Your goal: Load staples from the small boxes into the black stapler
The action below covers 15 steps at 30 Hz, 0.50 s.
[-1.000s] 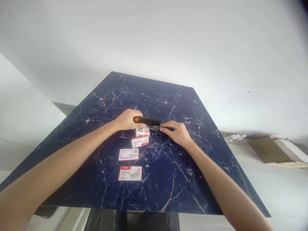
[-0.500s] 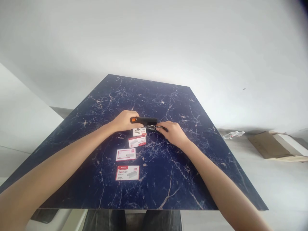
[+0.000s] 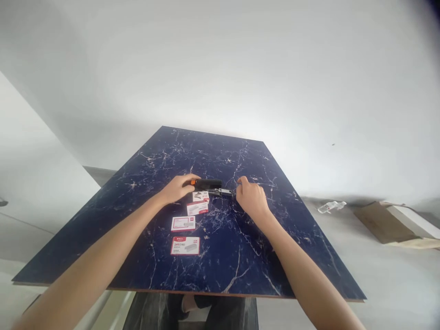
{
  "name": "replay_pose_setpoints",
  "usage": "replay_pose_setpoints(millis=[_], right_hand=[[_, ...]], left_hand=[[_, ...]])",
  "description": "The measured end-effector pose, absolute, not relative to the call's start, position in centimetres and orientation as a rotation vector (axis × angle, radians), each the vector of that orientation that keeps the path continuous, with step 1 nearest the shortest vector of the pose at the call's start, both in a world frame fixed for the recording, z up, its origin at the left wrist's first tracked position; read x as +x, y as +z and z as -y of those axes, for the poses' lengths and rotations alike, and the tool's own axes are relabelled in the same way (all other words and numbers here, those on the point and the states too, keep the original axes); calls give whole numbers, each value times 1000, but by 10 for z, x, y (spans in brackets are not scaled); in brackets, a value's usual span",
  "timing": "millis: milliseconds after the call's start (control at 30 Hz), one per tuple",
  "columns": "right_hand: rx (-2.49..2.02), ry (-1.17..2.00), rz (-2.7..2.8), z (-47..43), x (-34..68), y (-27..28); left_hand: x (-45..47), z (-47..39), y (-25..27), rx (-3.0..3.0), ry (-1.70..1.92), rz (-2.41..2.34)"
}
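A black stapler [image 3: 209, 184] with an orange patch lies across the middle of the table, its top raised so the silver metal track shows below and to the right. My left hand [image 3: 178, 188] is closed around its left end, thumb and fingers at the orange patch. At the right end of the track, my right hand [image 3: 252, 198] has its fingers curled in and closed on the stapler's dark tip. Just below the stapler sits a small white-and-red box [image 3: 200, 196] with a stapler picture. Nearer me lie staple boxes, among them a larger 24/6 box [image 3: 184, 245].
The blue marbled table [image 3: 220, 270] narrows toward a pale wall. On the floor to the right are a clear plastic bottle [image 3: 332, 206] and an open cardboard box [image 3: 374, 223]. My legs are under the table's near edge.
My view has tilted up a little. The stapler's metal track now shows longer to the right of its black top. My right hand has turned, its fingers now more curled and raised.
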State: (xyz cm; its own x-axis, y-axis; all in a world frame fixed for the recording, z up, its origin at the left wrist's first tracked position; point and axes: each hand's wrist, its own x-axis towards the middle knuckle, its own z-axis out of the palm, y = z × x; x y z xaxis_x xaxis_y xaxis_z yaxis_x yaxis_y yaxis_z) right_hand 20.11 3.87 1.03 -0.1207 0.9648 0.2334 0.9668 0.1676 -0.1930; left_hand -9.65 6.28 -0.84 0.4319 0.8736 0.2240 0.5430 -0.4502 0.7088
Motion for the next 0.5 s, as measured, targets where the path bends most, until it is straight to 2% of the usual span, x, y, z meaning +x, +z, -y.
replay_pose_setpoints(millis=[233,367,500], right_hand=[[-1465,743,1981,-16,165,-15],[-1418,879,1840,-21,154,-29],[-1400,841,1918,-29,159,-30]], left_hand=[[-102,-65,-21,2042,833,-1246],[-94,-73,-22,2033,843,-1173],[-86,-74,-22,2087,876,-1189]])
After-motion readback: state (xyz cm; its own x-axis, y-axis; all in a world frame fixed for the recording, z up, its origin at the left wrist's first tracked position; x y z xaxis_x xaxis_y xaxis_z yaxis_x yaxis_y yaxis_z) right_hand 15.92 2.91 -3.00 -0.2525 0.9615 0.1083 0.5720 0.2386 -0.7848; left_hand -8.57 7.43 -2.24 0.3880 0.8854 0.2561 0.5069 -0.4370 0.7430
